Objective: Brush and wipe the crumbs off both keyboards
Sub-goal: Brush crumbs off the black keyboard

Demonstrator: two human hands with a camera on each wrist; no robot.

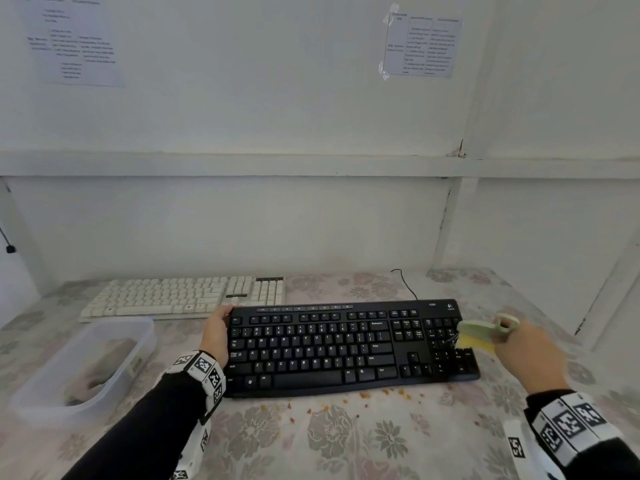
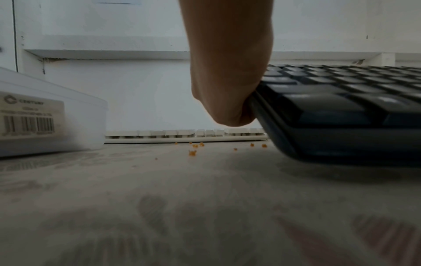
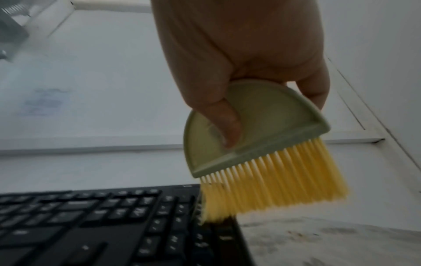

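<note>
Brush (image 3: pixel 255 136): pale green half-round plastic head, stiff yellow bristles, tips over the number pad.
Right hand (image 1: pixel 530 355): curled round the brush, thumb pressed on its flat face.
Black keyboard (image 1: pixel 349 348): matte, low keys, near edge of tabletop (image 1: pixel 346 441).
Left hand (image 1: pixel 216 332): gripping the black keyboard's left end.
White keyboard (image 1: pixel 183 297): behind, by the wall.
Crumbs (image 1: pixel 367 396): orange specks on floral cloth.
Tub (image 1: pixel 83 368): translucent plastic, left.

A translucent plastic container (image 1: pixel 104 358) with a barcode label (image 2: pixel 28 117) sits on the floral tablecloth (image 1: pixel 346 441) at the left. Two printed sheets (image 1: pixel 420 46) are taped to the white wall.
</note>
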